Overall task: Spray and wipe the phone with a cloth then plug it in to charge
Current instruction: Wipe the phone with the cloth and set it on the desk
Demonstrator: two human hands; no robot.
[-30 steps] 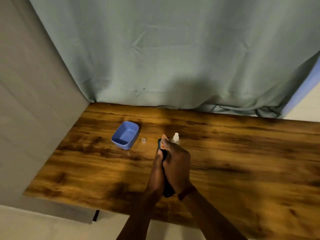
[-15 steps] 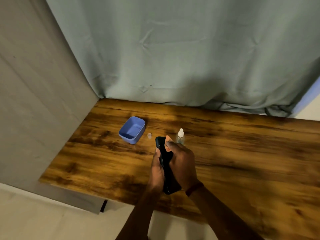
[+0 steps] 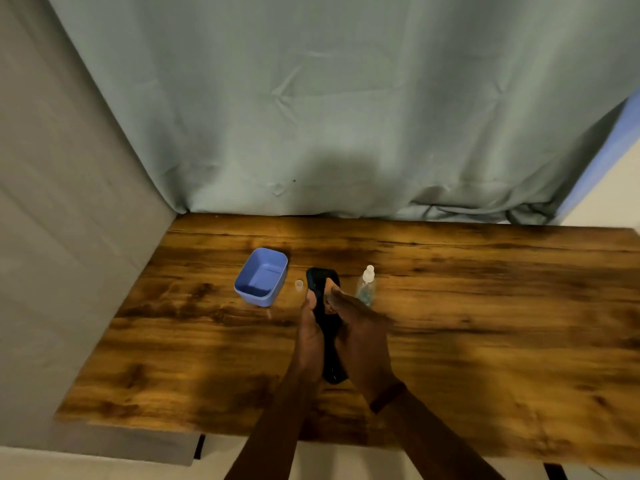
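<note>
Over the table [image 3: 485, 323], phone [image 3: 321, 284] lengthwise away, left grip [image 3: 309, 336] and right grip [image 3: 364, 344] clamped round it.

phone [image 3: 320, 279] partly hidden by right hand [image 3: 363, 341], bottle [image 3: 367, 284] base too

Single view, head-worn wide-angle camera: looks forward and steeply down from above the near edge of the wooden table [image 3: 485, 341]. The left hand [image 3: 310, 336] and right hand [image 3: 363, 341], gripping the phone [image 3: 320, 280], lie close below the lens, just under frame centre; beyond the grip, the curtain [image 3: 346, 116] fills the upper half.
</note>
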